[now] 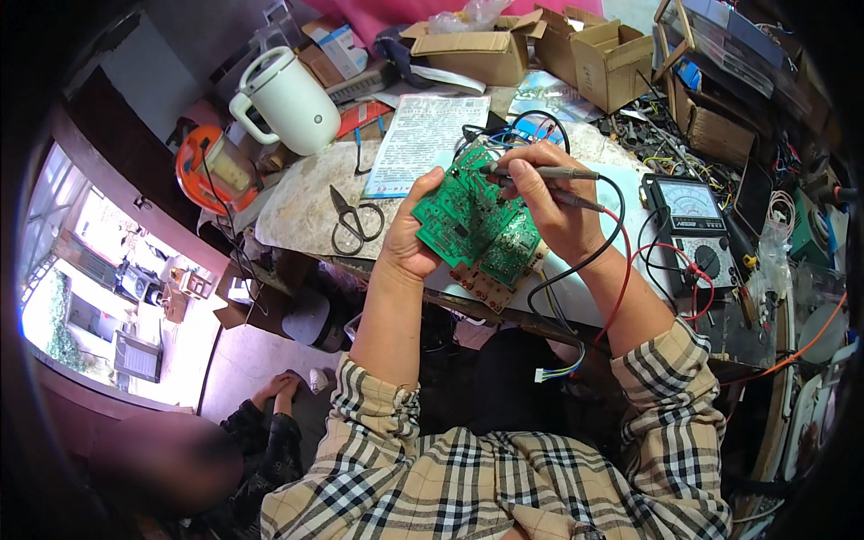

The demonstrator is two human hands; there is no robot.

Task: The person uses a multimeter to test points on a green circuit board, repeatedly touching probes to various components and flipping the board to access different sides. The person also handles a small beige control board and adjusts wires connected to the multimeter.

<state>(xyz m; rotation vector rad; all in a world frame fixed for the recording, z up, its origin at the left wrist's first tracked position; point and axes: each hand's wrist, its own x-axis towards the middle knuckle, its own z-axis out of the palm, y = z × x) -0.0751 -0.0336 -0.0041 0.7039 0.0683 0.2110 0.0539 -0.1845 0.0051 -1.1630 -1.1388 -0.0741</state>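
Note:
My left hand [414, 232] grips the left edge of a green circuit board [459, 216], held tilted above the front of the table. In my right hand [551, 193] are two test probes [558, 172], pinched together like chopsticks, their tips at the board's upper part. A black lead and a red lead run from the probes toward an analog multimeter [691, 220] on the right. Under the green board shows a brown board [490, 292] with small parts. A white connector [540, 374] on coloured wires dangles below the table edge.
Black-handled scissors [355, 223] and a printed sheet [423, 139] lie left of the board. Behind stand a white kettle-like jug [286, 103], an orange appliance [211, 166] and cardboard boxes [612, 63]. Tangled wires [657, 130] heap at the right. Another person [261, 432] sits at lower left.

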